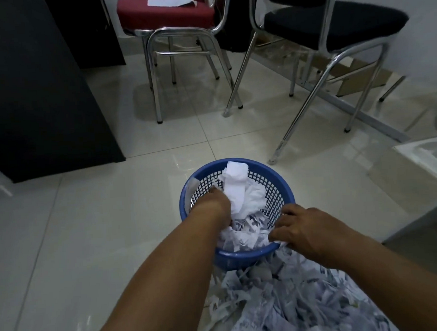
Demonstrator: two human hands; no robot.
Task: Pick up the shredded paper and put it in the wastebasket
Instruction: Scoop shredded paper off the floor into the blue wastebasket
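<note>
A blue mesh wastebasket [274, 179] stands on the tiled floor, holding crumpled white paper [235, 187] and shredded strips. A big heap of shredded paper [297, 296] lies on the floor against its near side and spills over the rim. My left hand [215, 201] reaches down inside the basket, its fingers buried in the paper and hidden. My right hand [300, 228] sits at the basket's near right rim, fingers curled round a bunch of shredded strips there.
A red chair [164, 15] and a black chair [331, 22] with chrome legs stand beyond the basket. A black cabinet [28, 87] fills the left. A white bin [429, 160] sits at the right edge. Floor tiles lie bare to the left.
</note>
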